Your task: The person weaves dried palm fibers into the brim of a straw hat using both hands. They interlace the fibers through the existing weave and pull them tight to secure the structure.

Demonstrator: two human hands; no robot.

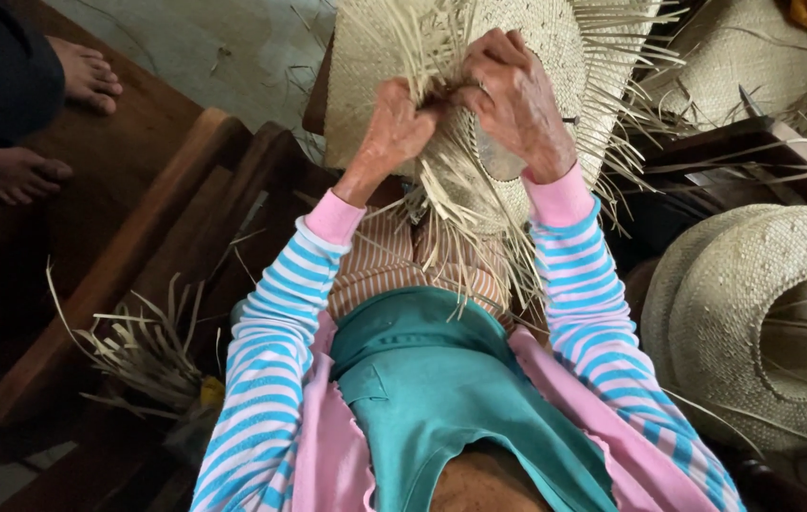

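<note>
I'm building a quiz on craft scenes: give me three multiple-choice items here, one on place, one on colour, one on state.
1. Where is the finished straw hat?
A. to the person's right
B. on the person's head
C. on the bench at left

2. What colour are the sleeve cuffs?
A. green
B. pink
C. black

3. How does the hat being woven look?
A. trimmed smooth
B. loose strands sticking out
C. painted

Key: A, it lies crown-up at the right edge; B, pink bands end the striped sleeves; B, strands fan out where the left hand and right hand grip it.
</note>
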